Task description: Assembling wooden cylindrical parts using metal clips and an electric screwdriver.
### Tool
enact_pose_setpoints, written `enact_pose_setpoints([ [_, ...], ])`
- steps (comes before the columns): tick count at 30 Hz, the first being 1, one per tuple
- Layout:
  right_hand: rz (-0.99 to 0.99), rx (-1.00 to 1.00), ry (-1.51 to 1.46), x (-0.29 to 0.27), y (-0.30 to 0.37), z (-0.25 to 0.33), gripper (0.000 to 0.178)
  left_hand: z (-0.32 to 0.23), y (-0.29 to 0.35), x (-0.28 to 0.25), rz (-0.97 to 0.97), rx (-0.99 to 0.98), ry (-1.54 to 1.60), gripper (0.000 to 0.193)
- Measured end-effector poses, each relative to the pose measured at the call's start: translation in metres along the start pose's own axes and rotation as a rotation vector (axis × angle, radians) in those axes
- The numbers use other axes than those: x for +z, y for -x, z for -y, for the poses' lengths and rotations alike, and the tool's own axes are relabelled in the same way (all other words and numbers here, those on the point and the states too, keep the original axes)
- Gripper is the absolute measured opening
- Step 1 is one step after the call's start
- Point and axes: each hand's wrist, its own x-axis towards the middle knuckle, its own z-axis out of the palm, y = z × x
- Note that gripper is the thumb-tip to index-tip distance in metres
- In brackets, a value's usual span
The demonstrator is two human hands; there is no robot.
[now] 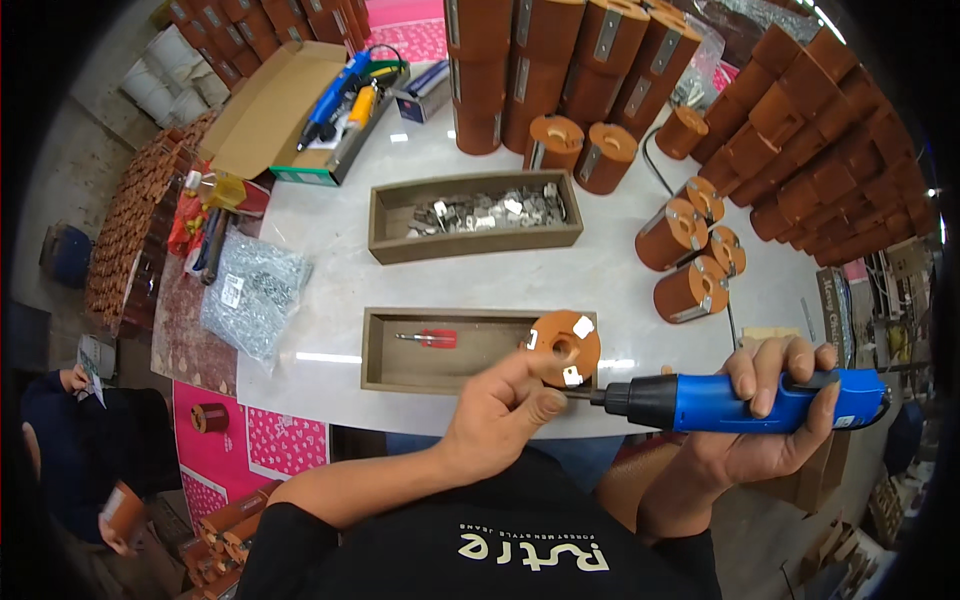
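My left hand [500,405] holds a brown round spool piece [563,347] with small metal plates on its face, just above the near edge of the white table [640,275]. My right hand [765,395] grips a blue electric screwdriver [735,400] lying level, its black tip pointing left against the spool's lower edge. Under the spool sits a shallow wooden tray [385,350] with a red-handled screwdriver [430,339] in it.
A second wooden tray [395,245] farther back holds several metal plates. Brown spools [690,235] lie at right and stand stacked at the back. An open cardboard box [265,110] with tools and a bag of screws [250,290] lie at left. Another person [75,440] sits at lower left.
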Motion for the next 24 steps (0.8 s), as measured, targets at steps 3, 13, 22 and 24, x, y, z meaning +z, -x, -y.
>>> enact_pose_setpoints([
  [3,0.033,-0.068,0.090,-0.002,0.000,0.007,0.028,0.000,0.001,-0.022,-0.120,0.361,-0.456,0.047],
  [13,0.233,-0.048,0.349,0.004,0.003,0.010,0.033,0.028,-0.024,-0.009,-0.129,0.817,-1.190,0.035],
  [22,0.216,0.006,0.400,0.010,-0.001,0.000,0.041,0.032,-0.027,-0.008,-0.134,0.775,-1.103,0.029],
  [24,0.221,0.015,0.396,0.012,-0.001,-0.003,0.040,0.032,-0.027,-0.007,-0.150,0.744,-1.053,0.028],
])
